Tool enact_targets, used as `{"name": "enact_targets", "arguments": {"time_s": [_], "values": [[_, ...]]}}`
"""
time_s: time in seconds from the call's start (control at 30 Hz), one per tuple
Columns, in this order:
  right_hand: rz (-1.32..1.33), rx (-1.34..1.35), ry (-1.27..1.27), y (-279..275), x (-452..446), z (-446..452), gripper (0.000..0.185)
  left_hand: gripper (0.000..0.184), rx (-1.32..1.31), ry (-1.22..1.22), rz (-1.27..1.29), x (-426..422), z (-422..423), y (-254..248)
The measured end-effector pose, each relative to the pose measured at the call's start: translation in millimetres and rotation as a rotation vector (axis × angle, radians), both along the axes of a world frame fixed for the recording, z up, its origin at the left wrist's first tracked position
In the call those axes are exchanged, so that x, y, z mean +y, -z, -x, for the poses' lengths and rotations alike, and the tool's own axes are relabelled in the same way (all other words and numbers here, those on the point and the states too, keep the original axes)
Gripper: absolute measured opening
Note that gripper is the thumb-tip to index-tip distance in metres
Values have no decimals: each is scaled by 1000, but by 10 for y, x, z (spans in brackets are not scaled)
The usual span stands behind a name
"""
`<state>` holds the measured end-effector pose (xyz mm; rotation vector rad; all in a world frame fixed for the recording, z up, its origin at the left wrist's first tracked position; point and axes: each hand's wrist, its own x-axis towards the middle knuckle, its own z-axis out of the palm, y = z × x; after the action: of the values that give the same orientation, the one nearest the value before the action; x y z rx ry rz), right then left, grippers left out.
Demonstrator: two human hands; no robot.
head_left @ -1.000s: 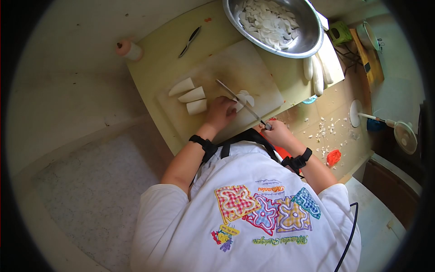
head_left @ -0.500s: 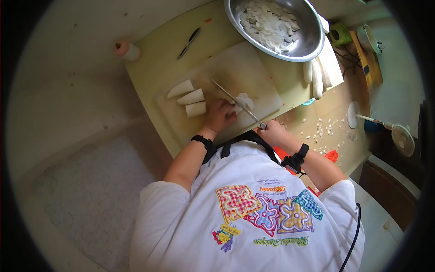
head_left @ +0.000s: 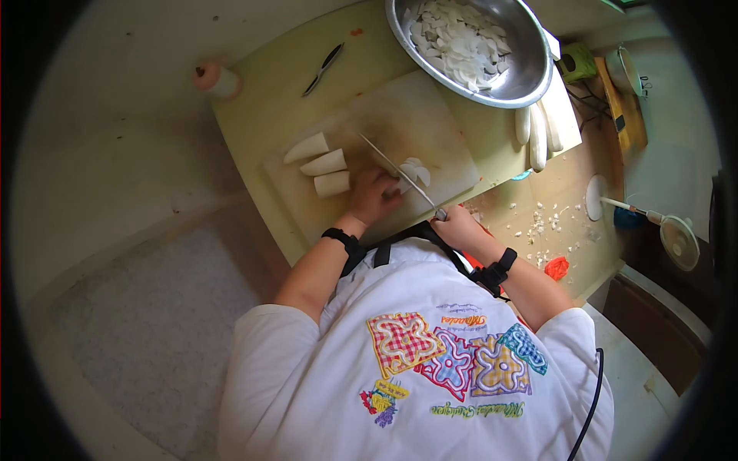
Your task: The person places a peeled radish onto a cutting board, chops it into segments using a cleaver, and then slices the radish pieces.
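Note:
My right hand (head_left: 457,227) is closed round the handle of a knife (head_left: 396,168), whose blade points up and left over the cutting board (head_left: 430,107). On the board, my left hand (head_left: 374,196) has its fingers curled against a white radish piece beside the blade; the piece is mostly hidden. Thin white slices (head_left: 416,172) lie on the blade's other side. Three larger chunks rest left of my left hand: an upper (head_left: 307,147), a middle (head_left: 324,163) and a lower one (head_left: 332,184).
A metal bowl (head_left: 530,69) of white slices stands at the table's back right, with whole white radishes (head_left: 538,138) near it. A peeler (head_left: 323,69) and a pink-capped bottle (head_left: 217,80) are at left. A fan (head_left: 679,242) stands beyond the table.
The knife and my right hand have shifted slightly left. My left hand stays near the same spot, and the chunks have not visibly moved on the board.

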<state>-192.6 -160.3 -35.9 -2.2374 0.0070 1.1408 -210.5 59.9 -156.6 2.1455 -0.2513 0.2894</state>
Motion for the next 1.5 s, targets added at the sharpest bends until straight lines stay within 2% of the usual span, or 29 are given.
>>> {"name": "enact_targets", "arguments": {"time_s": [0.13,0.33,0.4,0.57,0.77,0.83,0.97,1.07,1.13,1.2,1.23,1.3,1.37,1.43,1.5], "values": [[34,66,-22,121,-154,47,25,28,56,22,-10,32,2,8],[-34,-117,31,249,18,11,25,26,24,-42,-3,-32,43,19],[46,39,20,149,77,-79,26,26,35,-12,0,10,12,-6],[17,-72,16,382,-12,-14,27,25,48,1,-56,15,11,-33],[-3,-58,30,317,-87,-138,28,27,227,70,-45,79,-28,-163],[-27,-48,50,319,-130,-154,28,31,361,103,-3,102,-40,-211],[-144,-15,119,303,-191,-150,27,33,358,112,-75,103,-58,-274],[-195,-39,128,126,-295,-104,27,30,432,56,9,56,-42,-330],[-230,-43,145,-81,-390,-108,28,37,266,21,13,64,-84,-254],[-192,-264,127,-218,-527,-77,20,36,222,29,-53,64,-142,-278],[-192,-267,138,-231,-606,-44,20,35,185,32,-114,47,-161,-307],[-44,-520,45,-262,-762,-5,17,36,135,51,-182,-29,-258,-373],[-50,-530,79,-345,-897,72,16,36,78,71,-251,-99,-395,-387],[-51,-536,118,-376,-1015,182,15,38,132,222,-318,-170,-520,-255],[81,-691,21,-390,-1133,317,14,37,220,291,-375,-176,-668,182]]}}
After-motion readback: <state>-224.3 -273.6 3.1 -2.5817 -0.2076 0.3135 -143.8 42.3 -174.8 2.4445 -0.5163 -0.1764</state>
